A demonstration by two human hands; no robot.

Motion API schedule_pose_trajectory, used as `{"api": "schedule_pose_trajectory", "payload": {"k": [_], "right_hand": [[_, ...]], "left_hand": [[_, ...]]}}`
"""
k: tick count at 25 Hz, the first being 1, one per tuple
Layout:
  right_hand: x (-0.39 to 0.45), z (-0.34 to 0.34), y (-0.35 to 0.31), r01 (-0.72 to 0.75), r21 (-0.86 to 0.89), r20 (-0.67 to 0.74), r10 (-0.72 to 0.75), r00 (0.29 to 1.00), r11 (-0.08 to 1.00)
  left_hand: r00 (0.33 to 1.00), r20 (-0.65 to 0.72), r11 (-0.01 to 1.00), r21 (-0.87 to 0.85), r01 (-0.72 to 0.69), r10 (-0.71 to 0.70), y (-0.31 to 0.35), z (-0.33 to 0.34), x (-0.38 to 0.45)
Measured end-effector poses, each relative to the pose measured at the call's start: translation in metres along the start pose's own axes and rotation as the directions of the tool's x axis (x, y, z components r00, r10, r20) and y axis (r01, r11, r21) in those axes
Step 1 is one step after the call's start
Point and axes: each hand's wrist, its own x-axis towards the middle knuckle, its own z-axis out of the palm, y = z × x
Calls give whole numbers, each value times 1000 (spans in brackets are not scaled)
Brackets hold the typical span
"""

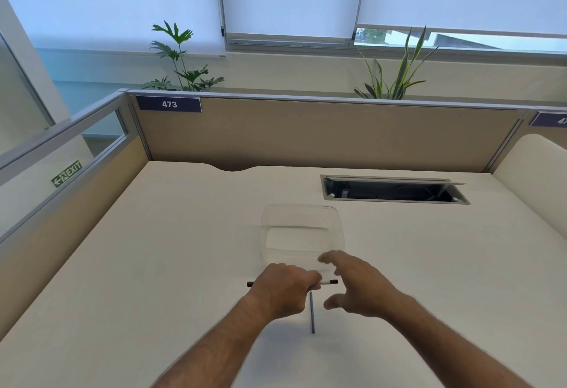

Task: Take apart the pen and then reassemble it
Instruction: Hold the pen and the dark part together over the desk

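Note:
My left hand (283,288) is closed around a thin pen (329,282) held level, its white-and-black end sticking out to the right and a dark tip showing at the left. My right hand (357,285) hovers just right of that end, fingers spread, holding nothing. A slim blue-grey pen part (312,314) lies on the white desk below the hands, pointing toward me.
A clear plastic container (302,235) stands on the desk (168,249) just beyond the hands. An open cable hatch (392,189) sits at the back right. Beige partition panels wall the desk at the back and left.

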Motion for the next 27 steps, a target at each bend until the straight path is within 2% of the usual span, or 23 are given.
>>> {"api": "schedule_pose_trajectory", "payload": {"k": [3,7,18,27], "right_hand": [[-2,-8,3,130,24,206,-132,970,991],[-1,-14,4,105,-45,217,-93,972,993],[2,-4,2,94,-161,-21,-99,995,983],[1,4,4,49,-99,-221,-70,973,994]], "left_hand": [[1000,-4,1000,8,4,-4,0,-1,-2],[1000,8,1000,-11,-1,1,3,-1,-2],[1000,18,989,-148,26,-24,7,-2,0],[1000,18,993,-117,20,-18,11,0,5]]}}
